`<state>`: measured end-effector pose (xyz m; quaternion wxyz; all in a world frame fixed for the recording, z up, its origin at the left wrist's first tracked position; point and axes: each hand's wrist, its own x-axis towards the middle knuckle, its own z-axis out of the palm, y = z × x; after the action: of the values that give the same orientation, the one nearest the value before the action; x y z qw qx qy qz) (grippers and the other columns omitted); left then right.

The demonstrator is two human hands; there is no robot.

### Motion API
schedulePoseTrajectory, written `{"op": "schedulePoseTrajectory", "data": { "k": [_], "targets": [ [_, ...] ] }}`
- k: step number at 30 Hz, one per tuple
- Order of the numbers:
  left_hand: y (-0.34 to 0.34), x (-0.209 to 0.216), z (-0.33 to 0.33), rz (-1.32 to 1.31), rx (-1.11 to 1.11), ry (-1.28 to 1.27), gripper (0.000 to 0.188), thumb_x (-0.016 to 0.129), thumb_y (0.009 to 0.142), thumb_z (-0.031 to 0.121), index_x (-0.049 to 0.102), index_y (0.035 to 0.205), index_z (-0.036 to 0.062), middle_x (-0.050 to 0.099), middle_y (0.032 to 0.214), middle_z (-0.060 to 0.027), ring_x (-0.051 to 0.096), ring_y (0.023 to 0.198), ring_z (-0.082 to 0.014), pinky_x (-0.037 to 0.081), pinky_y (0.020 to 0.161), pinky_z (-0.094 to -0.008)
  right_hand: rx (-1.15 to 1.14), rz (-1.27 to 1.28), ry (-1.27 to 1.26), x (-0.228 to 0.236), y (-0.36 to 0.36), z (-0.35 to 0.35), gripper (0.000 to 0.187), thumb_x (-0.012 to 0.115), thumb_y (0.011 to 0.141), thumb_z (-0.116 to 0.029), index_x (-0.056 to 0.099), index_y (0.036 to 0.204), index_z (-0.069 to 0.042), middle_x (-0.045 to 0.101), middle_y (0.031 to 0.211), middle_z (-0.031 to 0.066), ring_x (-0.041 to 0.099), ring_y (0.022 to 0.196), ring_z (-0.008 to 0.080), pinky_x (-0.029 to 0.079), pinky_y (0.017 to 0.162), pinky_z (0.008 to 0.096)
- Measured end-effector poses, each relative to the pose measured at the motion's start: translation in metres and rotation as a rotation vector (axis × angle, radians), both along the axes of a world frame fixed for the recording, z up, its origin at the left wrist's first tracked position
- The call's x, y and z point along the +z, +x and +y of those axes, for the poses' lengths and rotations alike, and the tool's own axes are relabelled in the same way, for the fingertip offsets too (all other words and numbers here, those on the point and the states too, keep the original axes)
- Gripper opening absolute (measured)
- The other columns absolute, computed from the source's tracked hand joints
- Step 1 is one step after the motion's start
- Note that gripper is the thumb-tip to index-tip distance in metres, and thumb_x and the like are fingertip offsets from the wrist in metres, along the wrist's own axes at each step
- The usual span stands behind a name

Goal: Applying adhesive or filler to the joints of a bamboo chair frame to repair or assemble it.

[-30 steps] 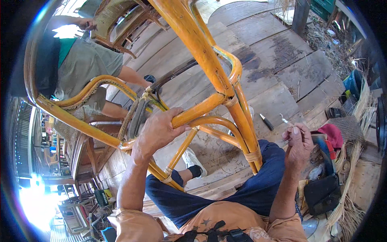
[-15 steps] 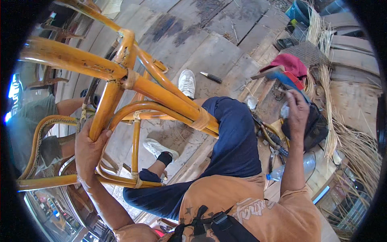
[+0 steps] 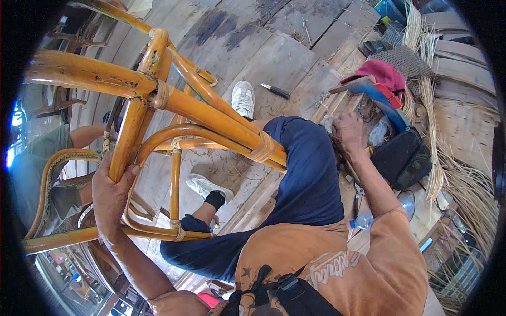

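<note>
Gripping the rattan chair frame (image 3: 158, 100) firmly, my left hand (image 3: 110, 197) should steady it; right hand (image 3: 350, 134) fingers curl down among clutter beside the black pouch (image 3: 403, 158), grasp unclear.

Person, seated — orange short-sleeved shirt (image 3: 337, 263) with pale lettering and a dark star print; black chest harness (image 3: 279, 292) with buckle; navy trousers (image 3: 308, 179); black socks (image 3: 215, 200); white sneakers (image 3: 243, 99) — forearms bare.
</note>
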<state>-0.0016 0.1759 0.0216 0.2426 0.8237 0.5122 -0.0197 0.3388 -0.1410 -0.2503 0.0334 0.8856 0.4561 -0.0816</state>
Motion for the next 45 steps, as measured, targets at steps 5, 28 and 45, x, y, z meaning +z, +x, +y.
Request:
{"op": "schedulePoseTrajectory", "data": {
  "k": [5, 28, 45],
  "targets": [
    [0.000, 0.001, 0.000, -0.025, -0.002, 0.000, 0.036, 0.072, 0.079, 0.018, 0.059, 0.109, 0.0018, 0.066, 0.090, -0.0106, 0.061, 0.081, -0.0181, 0.047, 0.078, -0.0315, -0.064, 0.069, -0.039, -0.006, 0.004, 0.003, 0.016, 0.065, 0.075, -0.029, 0.071, 0.082, -0.015, 0.058, 0.093, 0.0059, 0.051, 0.098, 0.0278, 0.041, 0.079, 0.0441],
    [-0.001, 0.000, 0.001, 0.049, -0.034, 0.022, 0.040, 0.065, 0.087, 0.028, 0.056, 0.113, -0.0006, 0.062, 0.090, -0.0072, 0.057, 0.082, -0.0177, 0.045, 0.078, -0.0301, -0.755, 0.414, 0.220, 0.047, -0.089, -0.195, 0.023, 0.055, 0.089, -0.024, 0.062, 0.094, -0.003, 0.063, 0.083, 0.0199, 0.062, 0.077, 0.0351, 0.048, 0.070, 0.0410],
    [-0.001, -0.003, 0.003, -0.050, -0.138, -0.011, 0.038, 0.064, 0.086, 0.019, 0.056, 0.117, -0.0009, 0.063, 0.100, -0.0061, 0.057, 0.091, -0.0152, 0.044, 0.083, -0.0294, -0.806, 0.677, -0.002, 0.015, -0.166, -0.189, 0.017, 0.055, 0.085, -0.022, 0.054, 0.094, -0.007, 0.065, 0.088, 0.0191, 0.062, 0.085, 0.0386, 0.047, 0.070, 0.0467]
  ]
}}
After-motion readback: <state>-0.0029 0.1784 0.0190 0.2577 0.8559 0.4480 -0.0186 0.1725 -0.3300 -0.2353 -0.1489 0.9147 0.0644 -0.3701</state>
